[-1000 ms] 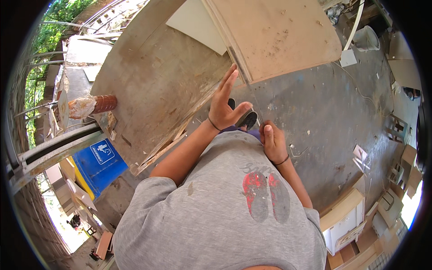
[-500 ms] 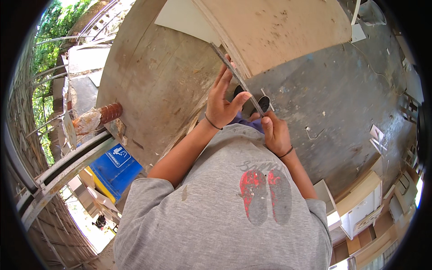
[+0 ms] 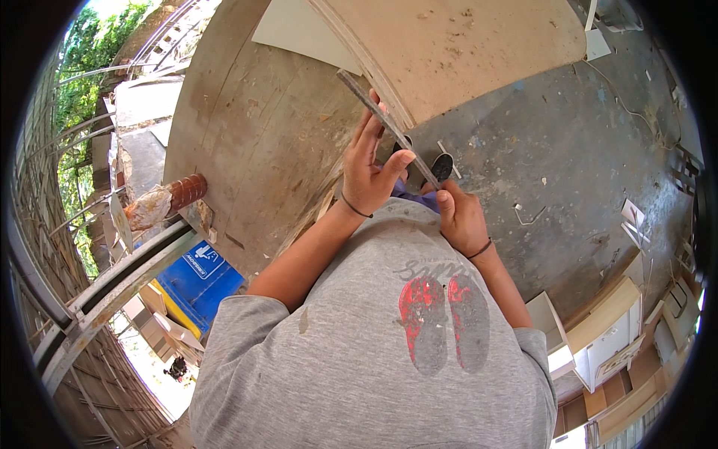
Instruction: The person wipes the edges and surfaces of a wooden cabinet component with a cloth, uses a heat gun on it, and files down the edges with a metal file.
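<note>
A long, thin grey strip (image 3: 400, 138) slants across in front of me, its far end up and to the left. My right hand (image 3: 462, 222) is closed round its near end, thumb pressed on top. My left hand (image 3: 365, 178) has its fingers stretched out behind the strip and its thumb spread apart on the near side. The strip crosses those fingers without being wrapped by them. Whether the material is metal or wood, I cannot tell. Just beyond the strip is the edge of a large, stained beige board (image 3: 449, 56).
A brown worn panel (image 3: 262, 112) spreads out at my left, and a white sheet (image 3: 303, 34) lies beyond it. A blue bin (image 3: 198, 277) stands lower left beside a metal rail. Cabinet parts (image 3: 598, 329) are at lower right. Scraps lie on the grey floor (image 3: 553, 165).
The strip's far end has shifted slightly to the left. Both hands keep nearly the same hold, and the surroundings have shifted a little in the view.
</note>
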`<state>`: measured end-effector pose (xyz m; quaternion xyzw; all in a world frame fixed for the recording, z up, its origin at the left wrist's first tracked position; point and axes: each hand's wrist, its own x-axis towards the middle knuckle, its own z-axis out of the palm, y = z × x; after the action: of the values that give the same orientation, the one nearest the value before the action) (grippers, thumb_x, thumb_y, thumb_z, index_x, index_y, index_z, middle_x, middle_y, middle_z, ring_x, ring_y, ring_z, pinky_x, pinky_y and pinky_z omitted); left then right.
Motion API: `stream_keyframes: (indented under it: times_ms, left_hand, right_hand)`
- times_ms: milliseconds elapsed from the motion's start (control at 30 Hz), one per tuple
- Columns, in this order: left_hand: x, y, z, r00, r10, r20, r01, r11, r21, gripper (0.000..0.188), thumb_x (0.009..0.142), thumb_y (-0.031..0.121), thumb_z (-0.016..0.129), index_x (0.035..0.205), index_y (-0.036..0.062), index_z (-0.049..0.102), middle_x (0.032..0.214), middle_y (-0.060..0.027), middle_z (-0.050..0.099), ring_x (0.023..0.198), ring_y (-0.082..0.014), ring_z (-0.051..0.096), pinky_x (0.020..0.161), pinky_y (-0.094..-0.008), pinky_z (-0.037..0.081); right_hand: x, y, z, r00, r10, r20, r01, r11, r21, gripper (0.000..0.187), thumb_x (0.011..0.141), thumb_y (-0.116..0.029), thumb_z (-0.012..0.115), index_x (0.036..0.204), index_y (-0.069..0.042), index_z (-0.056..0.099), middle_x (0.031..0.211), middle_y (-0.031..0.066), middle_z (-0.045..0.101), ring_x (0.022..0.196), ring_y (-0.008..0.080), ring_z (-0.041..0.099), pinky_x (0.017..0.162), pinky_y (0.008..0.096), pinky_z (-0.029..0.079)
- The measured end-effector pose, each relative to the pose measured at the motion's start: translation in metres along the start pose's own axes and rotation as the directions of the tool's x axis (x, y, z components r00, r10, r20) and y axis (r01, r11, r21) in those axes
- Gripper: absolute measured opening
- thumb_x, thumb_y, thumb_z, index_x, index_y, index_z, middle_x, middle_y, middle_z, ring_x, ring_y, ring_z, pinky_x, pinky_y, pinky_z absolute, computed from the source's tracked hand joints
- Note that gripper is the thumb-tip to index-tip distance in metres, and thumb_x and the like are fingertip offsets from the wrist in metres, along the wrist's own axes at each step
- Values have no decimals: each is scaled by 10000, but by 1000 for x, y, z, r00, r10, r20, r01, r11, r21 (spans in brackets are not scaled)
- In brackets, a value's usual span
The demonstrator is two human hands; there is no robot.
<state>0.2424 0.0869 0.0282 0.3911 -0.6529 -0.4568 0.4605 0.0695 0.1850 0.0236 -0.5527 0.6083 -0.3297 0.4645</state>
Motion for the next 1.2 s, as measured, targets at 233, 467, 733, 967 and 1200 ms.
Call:
stream_keyframes:
  times_ms: [233,467,733,967,1200]
  left_hand:
    - [-2,2,3,1000,-25,-16,25,1000,-9,662,888,233,658,1393,-63,348,1508,-230,255,1325,-304,398,895,-313,489]
    - [-2,14,6,996,-87,-36,89,995,51,597,925,223,597,1390,-65,358,1501,-206,294,1274,-239,459,821,-266,512]
    - [6,-3,5,993,-47,-107,47,999,-6,544,957,253,537,1360,-84,393,1447,-216,379,1331,-262,384,1066,-348,320]
    - [38,-28,-28,1000,-17,-13,17,1000,-1,826,915,468,553,1435,-81,218,1511,-234,235,1408,-332,232,1125,-383,219]
    - [59,-34,-38,945,306,117,-327,872,365,965,804,618,607,1455,-3,256,1531,-258,144,1431,-395,113,1137,-478,166]
  right_hand:
    - [0,2,2,1000,3,3,-3,1000,-31,419,983,-402,407,802,-42,520,670,238,545,668,466,550,569,503,422]
    - [2,1,5,1000,7,10,-6,999,-40,398,986,-374,401,818,-36,528,665,241,550,661,469,549,567,516,413]
    - [16,-8,11,998,51,-25,-50,997,60,453,993,-412,386,821,-21,537,623,242,536,639,459,551,555,490,413]
    - [10,-1,7,1000,-3,0,3,999,-38,495,996,-438,365,809,-10,527,621,233,526,631,460,544,543,464,406]
    - [15,20,13,999,-48,-15,47,999,-24,521,997,-462,335,818,-6,512,628,237,523,642,467,539,546,452,413]
